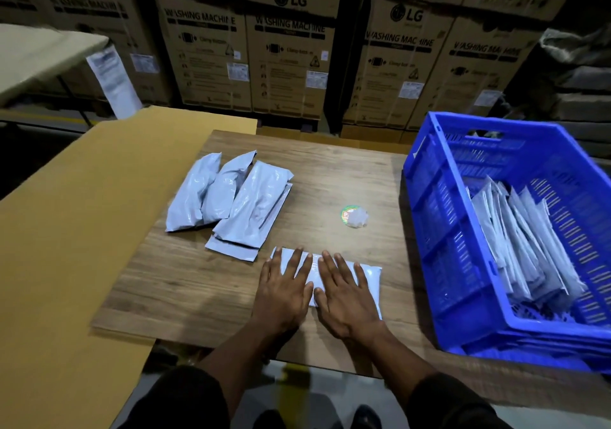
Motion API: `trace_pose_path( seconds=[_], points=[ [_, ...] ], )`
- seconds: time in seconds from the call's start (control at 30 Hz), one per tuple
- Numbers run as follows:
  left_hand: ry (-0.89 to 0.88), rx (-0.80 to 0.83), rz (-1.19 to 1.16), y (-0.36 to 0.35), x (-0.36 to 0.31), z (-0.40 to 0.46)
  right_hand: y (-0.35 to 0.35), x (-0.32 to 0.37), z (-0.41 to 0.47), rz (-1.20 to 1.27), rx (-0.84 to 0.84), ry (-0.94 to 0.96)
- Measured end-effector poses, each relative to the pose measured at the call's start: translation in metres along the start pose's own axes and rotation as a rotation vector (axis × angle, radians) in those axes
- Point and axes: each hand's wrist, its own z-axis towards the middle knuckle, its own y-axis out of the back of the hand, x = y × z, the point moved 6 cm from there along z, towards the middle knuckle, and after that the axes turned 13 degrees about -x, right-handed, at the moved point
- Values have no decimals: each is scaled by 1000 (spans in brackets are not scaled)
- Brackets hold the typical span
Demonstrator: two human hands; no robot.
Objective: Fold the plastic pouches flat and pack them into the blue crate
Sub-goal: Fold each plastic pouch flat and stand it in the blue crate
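A pale grey plastic pouch lies flat near the front of the wooden table. My left hand and my right hand press on it side by side with straight, spread fingers. Several more grey pouches lie in a loose pile at the table's left middle. The blue crate stands at the right, and several folded pouches lean upright inside it.
A round green sticker lies on the table between the pile and the crate. A brown cardboard sheet covers the surface to the left. Stacked washing-machine cartons form a wall behind the table.
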Motion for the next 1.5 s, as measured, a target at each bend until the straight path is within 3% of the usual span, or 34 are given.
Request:
trace_pose_path(
  seconds=[0.37,0.7,0.9,1.27,1.5],
  points=[
    [39,143,34,-5,2,2,6,-25,-14,-25,50,-3],
    [33,230,33,-6,4,2,15,-24,-7,38,220,-41],
    [89,161,-33,0,2,2,12,-43,-24,15,124,-76],
    [105,252,40,-5,7,-6,9,-40,-22,31,179,-100],
    [82,248,33,-7,8,-7,13,-32,-22,-44,189,10]
  ],
)
